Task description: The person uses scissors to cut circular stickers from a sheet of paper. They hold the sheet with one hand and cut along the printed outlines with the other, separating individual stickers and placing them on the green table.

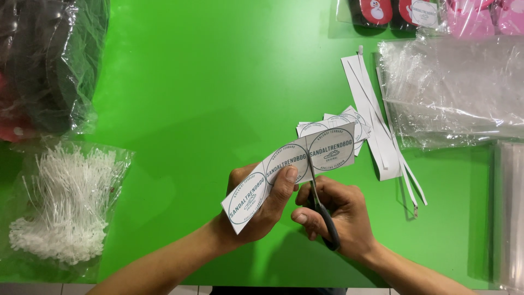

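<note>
My left hand [261, 205] pinches a white paper strip [289, 169] printed with three round teal-ringed labels, thumb on top near the middle label. My right hand [338, 218] grips black-handled scissors [322, 205]. The blades point upward into the strip, between the middle label and the far label. Just beyond lies a small pile of cut square labels [341, 125] on the green table [207, 93].
Narrow white paper offcuts [376, 120] lie right of the label pile. A stack of clear plastic bags [453, 90] fills the right side. A bag of white plastic tag fasteners [65, 205] sits at left. A bagged dark item [46, 65] sits above it. Packaged red and pink items [436, 13] line the far right edge.
</note>
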